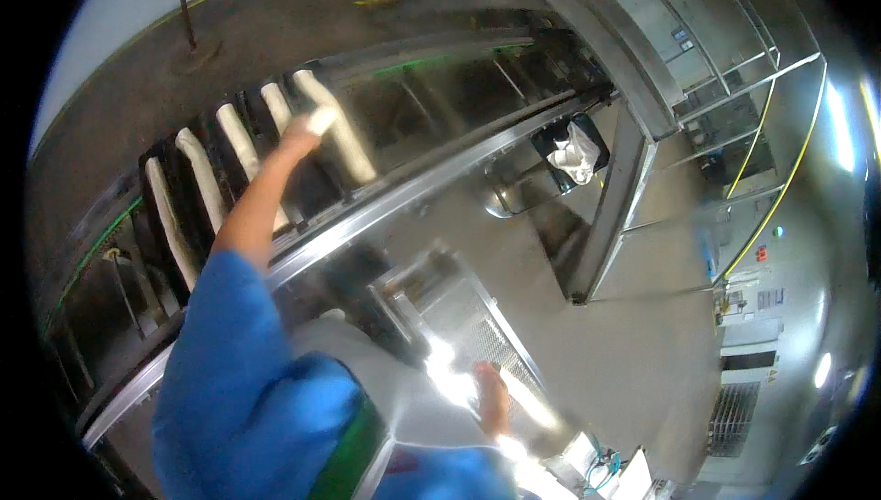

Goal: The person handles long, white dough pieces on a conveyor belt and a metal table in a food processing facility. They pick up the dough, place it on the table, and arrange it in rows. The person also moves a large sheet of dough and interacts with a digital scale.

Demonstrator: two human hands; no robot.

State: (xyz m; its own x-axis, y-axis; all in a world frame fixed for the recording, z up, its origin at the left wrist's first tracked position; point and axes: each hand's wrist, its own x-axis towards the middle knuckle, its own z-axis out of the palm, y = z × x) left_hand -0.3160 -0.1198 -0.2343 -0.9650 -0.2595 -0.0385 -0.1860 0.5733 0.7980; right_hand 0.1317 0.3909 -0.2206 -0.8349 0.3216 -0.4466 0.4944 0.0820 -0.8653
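Several long pale rolls, dough-like in look, lie side by side in the dark slots of a conveyor [431, 124]. My left hand [303, 133] reaches out over them, at the upper part of the rightmost roll [349, 142]. Something whitish covers or sits at its fingers, and blur hides whether they grip the roll. To its left are another roll [240, 142] and the leftmost roll [167, 216]. My right hand [493, 399] is low at the right, beside a shiny perforated metal tray [450, 303]. Its fingers are blurred, and I see nothing held in it.
A bright metal rail [367, 225] runs along the conveyor's near side. Beyond the tray stands a black bin [596, 138] with a white cloth or bag [574, 153]. A metal frame with railings [716, 87] rises at the right. Blue tubing [601, 472] lies at the bottom right.
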